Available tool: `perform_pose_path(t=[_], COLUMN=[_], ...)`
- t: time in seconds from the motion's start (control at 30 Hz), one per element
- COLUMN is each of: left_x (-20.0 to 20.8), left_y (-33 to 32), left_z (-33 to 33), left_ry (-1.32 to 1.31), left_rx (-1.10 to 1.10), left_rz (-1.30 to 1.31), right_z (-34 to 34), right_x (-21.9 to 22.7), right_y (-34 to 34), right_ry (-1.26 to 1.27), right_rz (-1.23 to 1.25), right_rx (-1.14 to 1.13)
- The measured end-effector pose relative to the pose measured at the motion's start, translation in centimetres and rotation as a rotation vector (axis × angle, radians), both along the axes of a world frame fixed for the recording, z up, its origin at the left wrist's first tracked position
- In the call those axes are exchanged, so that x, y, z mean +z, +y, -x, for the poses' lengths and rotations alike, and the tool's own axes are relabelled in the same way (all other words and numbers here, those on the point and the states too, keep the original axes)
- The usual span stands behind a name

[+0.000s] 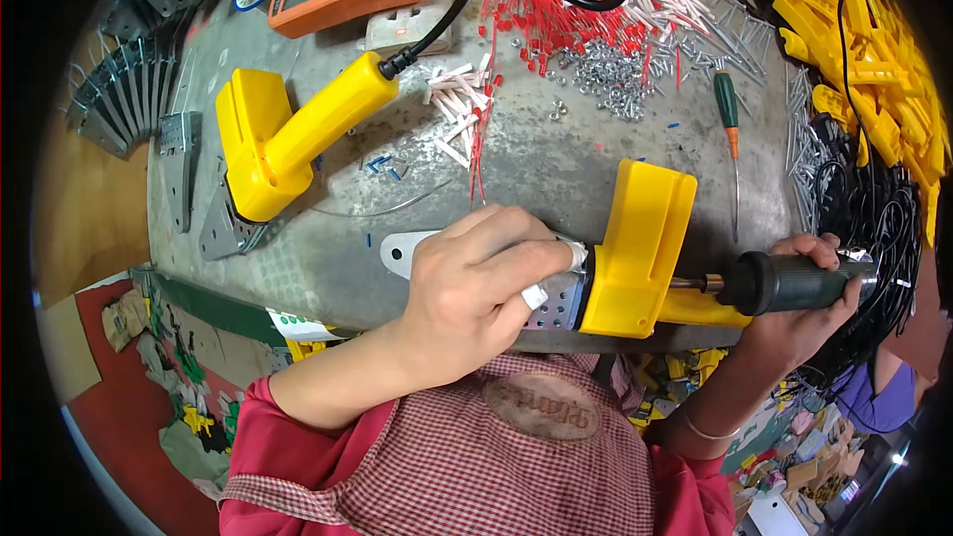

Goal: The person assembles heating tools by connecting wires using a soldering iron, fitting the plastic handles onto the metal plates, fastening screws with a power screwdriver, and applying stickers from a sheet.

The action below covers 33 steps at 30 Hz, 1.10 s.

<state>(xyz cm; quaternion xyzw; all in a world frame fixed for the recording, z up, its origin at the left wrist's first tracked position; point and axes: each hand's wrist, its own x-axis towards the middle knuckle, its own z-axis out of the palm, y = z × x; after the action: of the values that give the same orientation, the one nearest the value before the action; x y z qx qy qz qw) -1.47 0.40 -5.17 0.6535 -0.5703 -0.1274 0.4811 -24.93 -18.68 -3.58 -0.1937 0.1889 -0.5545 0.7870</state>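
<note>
Gripping a dark green power screwdriver [784, 284], the right hand [794, 335] points its steel shaft [697, 284] at the side of a yellow plastic housing [637, 243] by the bench's front edge; where the tip ends, I can't quite make out. The left hand [465, 283] is curled around the metal plate [558, 304] jutting from that housing (white wraps [534, 296] show on two fingers). Farther left on the grey bench [536, 167] lies a similar yellow-handled piece [328, 124], with loose nuts [611, 79] and a green-handled screwdriver [730, 109] beyond the hands.
</note>
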Motion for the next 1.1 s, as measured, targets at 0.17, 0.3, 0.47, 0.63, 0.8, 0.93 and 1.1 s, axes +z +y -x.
perform_pose_path(t=[0.17, 0.3, 0.47, 0.63, 0.8, 0.93, 1.1], left_x=[0.3, 0.5, 0.4, 1.6, 1.1, 1.1, 1.3], left_y=[0.0, -0.2, -0.1, 0.2, 0.5, 0.3, 0.6], left_z=[-0.2, 0.0, 0.1, -0.5, 0.5, 0.5, 0.8], left_ry=[0.020, 0.038, 0.024, -0.111, -0.280, -0.242, -0.240], left_rx=[-0.044, -0.044, -0.039, -0.114, -0.130, -0.137, -0.121], left_rz=[-0.038, -0.058, -0.078, -0.066, -0.178, -0.173, -0.191], right_z=[-0.1, -0.2, -0.1, 0.8, 1.3, 0.7, 0.5], right_x=[-0.1, -0.5, -0.2, 1.5, 1.3, 0.9, 0.7], right_y=[0.1, 0.1, -0.3, 1.2, 3.5, 3.9, 4.1], right_ry=[0.020, -0.016, -0.030, -0.080, -0.154, -0.190, -0.201], right_rz=[-0.021, 0.012, 0.060, 0.137, 0.087, 0.083, 0.079], right_rx=[0.008, 0.006, 0.008, -0.065, -0.069, -0.090, -0.090])
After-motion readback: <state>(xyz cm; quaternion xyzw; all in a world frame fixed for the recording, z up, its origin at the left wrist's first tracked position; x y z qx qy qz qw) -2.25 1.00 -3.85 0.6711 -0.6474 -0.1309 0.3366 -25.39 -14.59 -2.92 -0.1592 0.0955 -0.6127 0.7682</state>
